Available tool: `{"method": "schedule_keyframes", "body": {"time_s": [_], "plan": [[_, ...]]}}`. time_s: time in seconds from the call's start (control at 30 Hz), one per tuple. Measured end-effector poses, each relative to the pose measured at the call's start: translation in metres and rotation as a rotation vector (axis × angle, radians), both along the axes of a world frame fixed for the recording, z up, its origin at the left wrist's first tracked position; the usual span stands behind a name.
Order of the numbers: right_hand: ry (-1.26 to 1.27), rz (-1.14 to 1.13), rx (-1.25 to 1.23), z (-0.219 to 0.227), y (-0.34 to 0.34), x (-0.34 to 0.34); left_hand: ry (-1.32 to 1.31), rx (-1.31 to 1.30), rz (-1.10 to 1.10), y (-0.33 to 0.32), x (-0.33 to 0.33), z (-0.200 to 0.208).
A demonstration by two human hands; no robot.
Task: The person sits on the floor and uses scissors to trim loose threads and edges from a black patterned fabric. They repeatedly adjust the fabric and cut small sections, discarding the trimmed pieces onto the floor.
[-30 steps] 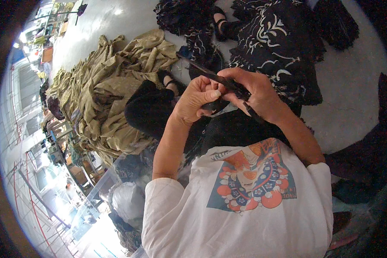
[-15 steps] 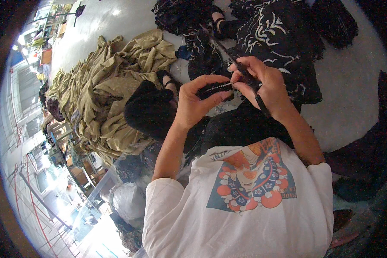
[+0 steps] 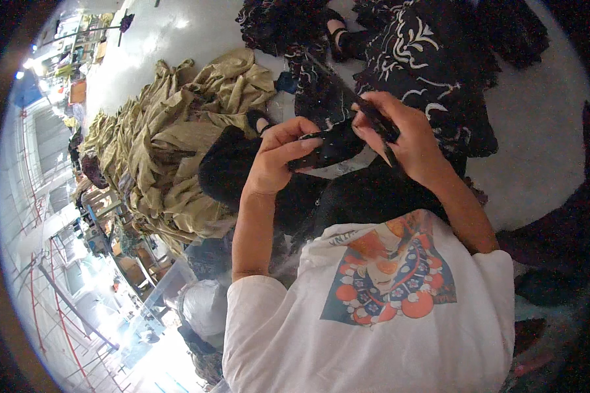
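My left hand (image 3: 283, 154) is closed, its thumb and fingers pinching the edge of a piece of black cloth (image 3: 337, 143) with small pale specks. The cloth runs rightward from it toward my right hand (image 3: 405, 131). That hand is closed around a long, thin dark tool (image 3: 379, 123), whose narrow end points up and to the left; its exact kind is unclear. Whether my right fingertips also touch the cloth is hard to make out. Just beyond my hands lies black fabric with white curling embroidery (image 3: 413, 49).
A large heap of olive-tan cloth (image 3: 170, 144) spreads over the grey floor (image 3: 177, 29) to the left. Below it sits a whitish plastic bundle (image 3: 204, 306). More dark fabric (image 3: 511, 36) lies at the far right. Black-clothed legs lie beneath my hands.
My left hand has shifted left and slightly down, away from my right hand. The black cloth now spans a wider gap between them. My right hand still grips the dark tool.
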State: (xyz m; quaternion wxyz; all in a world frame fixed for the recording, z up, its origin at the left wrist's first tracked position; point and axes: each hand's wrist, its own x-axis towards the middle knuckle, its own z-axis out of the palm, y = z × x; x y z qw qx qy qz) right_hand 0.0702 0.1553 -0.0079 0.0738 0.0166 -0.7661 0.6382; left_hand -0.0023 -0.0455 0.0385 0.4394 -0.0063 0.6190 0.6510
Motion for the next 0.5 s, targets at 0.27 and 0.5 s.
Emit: {"method": "schedule_keyframes", "body": {"time_s": [0.27,0.5], "plan": [[-0.291,0.425,-0.003,0.007,0.013,0.034,0.122,0.043,0.077,-0.015,-0.028,0.005],[-0.123,0.362,0.117,0.010,0.006,0.020,0.215,0.006,0.101,0.006,-0.022,0.020]]}}
